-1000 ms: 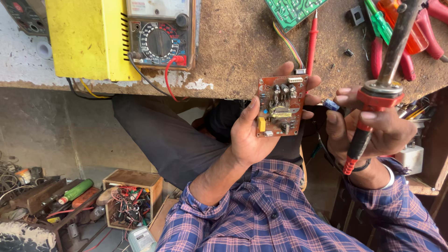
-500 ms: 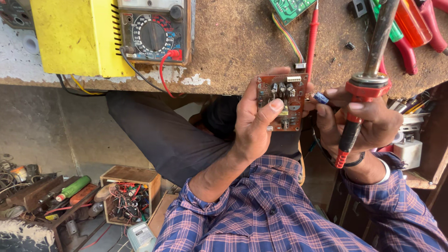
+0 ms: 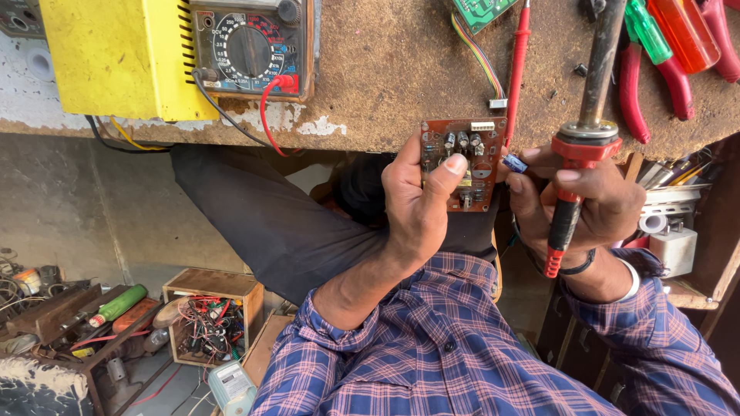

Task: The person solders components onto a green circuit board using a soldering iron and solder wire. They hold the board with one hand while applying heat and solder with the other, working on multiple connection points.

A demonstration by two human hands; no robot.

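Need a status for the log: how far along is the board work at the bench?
Done: the brown circuit board already carries mounted parts.
In hand: the left hand holds the board over the bench edge. The right hand holds the soldering iron and pinches a small blue component beside the board.
Left: that component is not on the board, and the iron tip points away from it.

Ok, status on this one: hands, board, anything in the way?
Left hand grips brown circuit board, thumb on its face. Right hand holds soldering iron plus small blue capacitor beside the board. Red probe lies just above; nothing blocking.
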